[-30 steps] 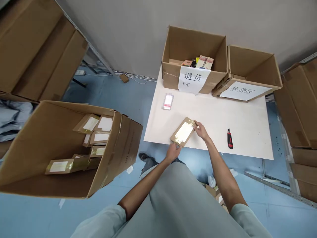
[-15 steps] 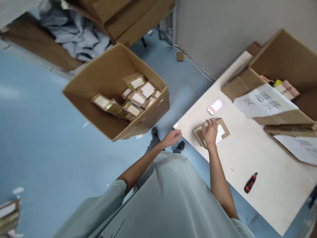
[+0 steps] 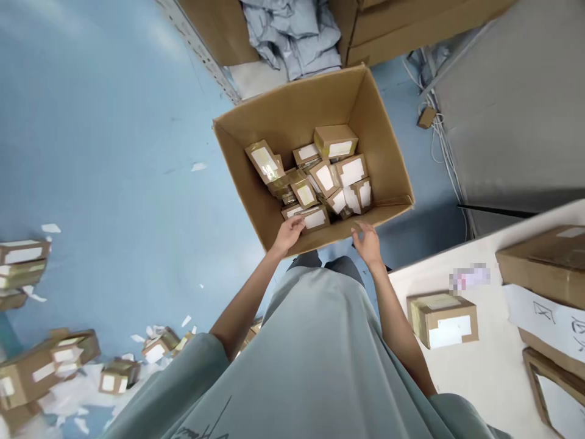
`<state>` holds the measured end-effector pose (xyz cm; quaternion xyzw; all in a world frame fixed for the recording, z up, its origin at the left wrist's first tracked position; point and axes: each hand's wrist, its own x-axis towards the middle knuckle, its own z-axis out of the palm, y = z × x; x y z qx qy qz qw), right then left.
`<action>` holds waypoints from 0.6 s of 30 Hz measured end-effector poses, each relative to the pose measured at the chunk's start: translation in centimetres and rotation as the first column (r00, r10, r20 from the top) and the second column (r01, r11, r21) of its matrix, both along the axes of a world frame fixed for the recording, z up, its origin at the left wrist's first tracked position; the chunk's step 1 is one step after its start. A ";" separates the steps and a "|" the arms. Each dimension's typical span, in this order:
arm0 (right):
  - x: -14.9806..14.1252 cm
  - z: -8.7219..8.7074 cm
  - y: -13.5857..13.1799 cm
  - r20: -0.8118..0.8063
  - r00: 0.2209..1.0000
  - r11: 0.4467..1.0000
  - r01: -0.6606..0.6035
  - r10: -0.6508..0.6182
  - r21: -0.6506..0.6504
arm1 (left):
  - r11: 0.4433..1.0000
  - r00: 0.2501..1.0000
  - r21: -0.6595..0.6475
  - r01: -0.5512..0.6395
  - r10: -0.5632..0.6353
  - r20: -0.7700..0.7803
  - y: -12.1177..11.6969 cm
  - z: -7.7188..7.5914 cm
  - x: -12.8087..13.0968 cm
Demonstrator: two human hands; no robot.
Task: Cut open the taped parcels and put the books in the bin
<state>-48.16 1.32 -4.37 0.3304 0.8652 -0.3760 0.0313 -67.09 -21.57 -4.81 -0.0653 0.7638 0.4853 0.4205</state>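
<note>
A large open carton (image 3: 292, 110) stands before me, with several small taped boxes with white labels inside it, among them a labelled box (image 3: 315, 218) by its near wall. My left hand (image 3: 289, 235) is at the carton's near rim, fingers stretched toward that box; whether they touch it I cannot tell. Close to the right part of the same rim is my right hand (image 3: 367, 242), fingers apart, with nothing in it. On the white table to my right sits a small brown box (image 3: 450, 323) with a white label, apart from both hands.
A blurred-out item (image 3: 470, 277) and cartons with handwritten paper signs (image 3: 548, 314) are on the white table (image 3: 498, 378). Grey bags (image 3: 297, 36) lie beyond the carton. Parcels (image 3: 50, 366) and paper scraps cover the floor at lower left. Cables (image 3: 445, 146) run along the wall.
My view has turned left toward the large carton. My right hand has left the small box on the table and moved to the carton's rim; my left hand has also come to the rim.
</note>
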 end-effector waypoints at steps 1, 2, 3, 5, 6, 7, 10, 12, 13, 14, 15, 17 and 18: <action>-2.2 -0.2 -0.3 0.003 1.000 0.999 -0.022 0.023 -0.036 | 0.999 0.999 -0.031 -0.039 0.038 -0.011 -0.4 -0.4 -1.6; -4.3 -0.5 -0.6 0.010 0.999 0.997 -0.040 0.041 -0.072 | 0.995 0.997 -0.062 -0.082 0.081 -0.020 -0.6 -0.8 -3.2; -6.2 -1.0 -0.9 0.019 0.998 0.992 -0.056 0.058 -0.109 | 0.988 0.992 -0.091 -0.127 0.126 -0.022 -0.8 -1.4 -4.6; -10.0 -2.6 -1.6 0.028 0.996 0.979 -0.081 0.088 -0.189 | 0.967 0.976 -0.134 -0.218 0.219 -0.011 -0.8 -2.8 -7.3; -11.8 -3.8 -1.9 0.024 0.995 0.968 -0.092 0.100 -0.235 | 0.954 0.965 -0.150 -0.260 0.262 -0.004 -0.8 -3.6 -8.4; -13.6 -5.1 -2.3 0.016 0.994 0.953 -0.103 0.113 -0.283 | 0.940 0.953 -0.163 -0.298 0.303 0.001 -0.7 -4.5 -9.5; -19.5 -10.2 -3.6 0.003 0.991 0.898 -0.118 0.131 -0.425 | 0.905 0.920 -0.173 -0.387 0.392 -0.009 -0.6 -7.5 -12.0; -23.5 -14.1 -4.6 0.011 0.991 0.865 -0.108 0.131 -0.490 | 0.894 0.906 -0.156 -0.420 0.421 -0.026 -0.6 -9.7 -13.4; -25.4 -16.0 -5.2 0.006 0.992 0.849 -0.106 0.128 -0.517 | 0.893 0.903 -0.142 -0.428 0.427 -0.034 -0.7 -10.8 -14.0; -27.2 -18.0 -5.7 0.001 0.993 0.834 -0.096 0.116 -0.543 | 0.894 0.902 -0.127 -0.431 0.429 -0.042 -0.7 -11.9 -14.6; -28.9 -19.8 -6.2 -0.003 0.995 0.819 -0.085 0.101 -0.568 | 0.894 0.902 -0.114 -0.432 0.430 -0.049 -0.7 -13.1 -15.2; -31.7 -23.1 -7.3 -0.018 0.997 0.784 -0.067 0.071 -0.617 | 0.892 0.896 -0.091 -0.443 0.440 -0.055 -0.8 -15.4 -16.2; -32.8 -24.5 -7.8 -0.028 0.998 0.768 -0.064 0.060 -0.637 | 0.889 0.892 -0.079 -0.452 0.449 -0.053 -0.9 -16.5 -16.6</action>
